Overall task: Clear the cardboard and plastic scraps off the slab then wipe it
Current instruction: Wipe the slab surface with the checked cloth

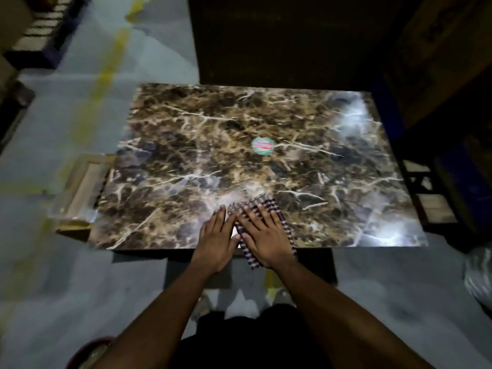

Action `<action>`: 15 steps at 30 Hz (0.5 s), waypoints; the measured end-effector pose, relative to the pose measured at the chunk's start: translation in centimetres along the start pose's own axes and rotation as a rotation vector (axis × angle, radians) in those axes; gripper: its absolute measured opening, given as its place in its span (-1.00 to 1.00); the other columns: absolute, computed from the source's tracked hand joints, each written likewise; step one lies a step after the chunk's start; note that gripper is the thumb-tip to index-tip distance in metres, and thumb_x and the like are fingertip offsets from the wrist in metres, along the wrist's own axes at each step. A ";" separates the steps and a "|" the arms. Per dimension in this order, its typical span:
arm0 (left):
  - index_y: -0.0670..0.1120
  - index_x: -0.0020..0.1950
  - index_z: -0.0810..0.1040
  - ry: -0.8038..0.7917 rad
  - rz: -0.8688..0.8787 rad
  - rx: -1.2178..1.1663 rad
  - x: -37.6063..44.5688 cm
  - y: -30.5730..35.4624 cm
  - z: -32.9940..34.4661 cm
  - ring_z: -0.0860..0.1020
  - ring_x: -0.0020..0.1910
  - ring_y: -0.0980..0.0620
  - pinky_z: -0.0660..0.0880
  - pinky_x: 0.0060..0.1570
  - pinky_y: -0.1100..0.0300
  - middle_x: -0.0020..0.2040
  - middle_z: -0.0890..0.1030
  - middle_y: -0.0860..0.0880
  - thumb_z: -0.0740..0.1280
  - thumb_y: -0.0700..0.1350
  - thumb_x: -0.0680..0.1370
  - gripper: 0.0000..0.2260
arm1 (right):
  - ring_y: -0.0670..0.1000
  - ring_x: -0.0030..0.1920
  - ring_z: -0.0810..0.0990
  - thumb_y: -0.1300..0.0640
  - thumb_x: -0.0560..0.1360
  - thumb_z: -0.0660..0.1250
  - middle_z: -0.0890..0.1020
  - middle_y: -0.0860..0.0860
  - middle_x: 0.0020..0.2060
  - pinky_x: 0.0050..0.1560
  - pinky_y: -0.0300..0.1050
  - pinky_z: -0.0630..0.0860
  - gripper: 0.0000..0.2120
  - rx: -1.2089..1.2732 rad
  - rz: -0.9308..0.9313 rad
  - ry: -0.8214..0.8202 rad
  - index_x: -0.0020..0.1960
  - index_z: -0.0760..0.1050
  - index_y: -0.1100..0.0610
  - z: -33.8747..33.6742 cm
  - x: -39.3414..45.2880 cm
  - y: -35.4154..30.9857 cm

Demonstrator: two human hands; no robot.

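Flanking the slab point(213, 134): cardboard point(80, 187), dark crates point(426, 198).

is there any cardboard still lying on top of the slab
No: the slab carries only a round sticker and the checked cloth under the hands; the cardboard lies off its left edge.

Left hand point(217, 237) flat, fingers straight; right hand point(263, 235) likewise.

The round sticker point(263, 146) (its print blurred) cannot be read on the slab point(186, 145).
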State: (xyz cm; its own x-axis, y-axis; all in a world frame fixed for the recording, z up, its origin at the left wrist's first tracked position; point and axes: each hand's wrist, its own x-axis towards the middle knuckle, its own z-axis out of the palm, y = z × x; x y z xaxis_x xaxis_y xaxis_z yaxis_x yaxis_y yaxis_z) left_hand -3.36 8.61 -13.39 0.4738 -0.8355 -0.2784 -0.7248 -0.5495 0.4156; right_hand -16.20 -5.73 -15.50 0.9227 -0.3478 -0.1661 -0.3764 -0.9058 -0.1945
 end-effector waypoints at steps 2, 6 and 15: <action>0.02 0.66 0.01 -0.032 0.078 0.052 1.7 2.6 0.7 -0.05 0.64 -0.04 0.02 0.56 -0.10 0.66 -0.03 -0.02 -0.20 0.29 0.57 -0.31 | 0.09 0.63 0.02 -0.19 0.67 0.00 0.11 -0.12 0.63 0.57 0.16 0.02 -0.46 0.012 0.076 0.029 0.63 0.04 -0.18 -0.6 -1.8 4.0; -0.06 0.63 0.17 -0.048 0.158 0.146 5.4 8.7 2.6 0.08 0.62 -0.12 0.11 0.52 -0.14 0.64 0.14 -0.10 -0.12 0.25 0.59 -0.32 | 0.09 0.63 0.01 -0.18 0.67 -0.01 0.10 -0.11 0.63 0.56 0.20 0.07 -0.46 0.012 0.179 0.065 0.63 0.05 -0.16 -1.4 -5.4 12.5; 0.05 0.62 0.18 -0.107 0.320 0.233 12.3 29.3 9.9 0.10 0.58 -0.16 0.15 0.48 -0.17 0.64 0.14 -0.02 0.09 0.17 0.66 -0.47 | 0.20 0.62 -0.11 -0.22 0.65 0.01 0.01 -0.19 0.63 0.45 0.49 -0.15 -0.44 0.028 0.474 0.094 0.59 -0.12 -0.36 -4.4 -12.1 29.3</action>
State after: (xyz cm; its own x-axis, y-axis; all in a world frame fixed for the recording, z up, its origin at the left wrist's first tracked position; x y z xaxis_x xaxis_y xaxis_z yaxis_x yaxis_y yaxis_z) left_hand -23.65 -17.73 -13.20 0.1600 -0.9522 -0.2603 -0.9269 -0.2356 0.2920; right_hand -38.07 -29.14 -14.95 0.6518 -0.7424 -0.1549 -0.7583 -0.6357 -0.1445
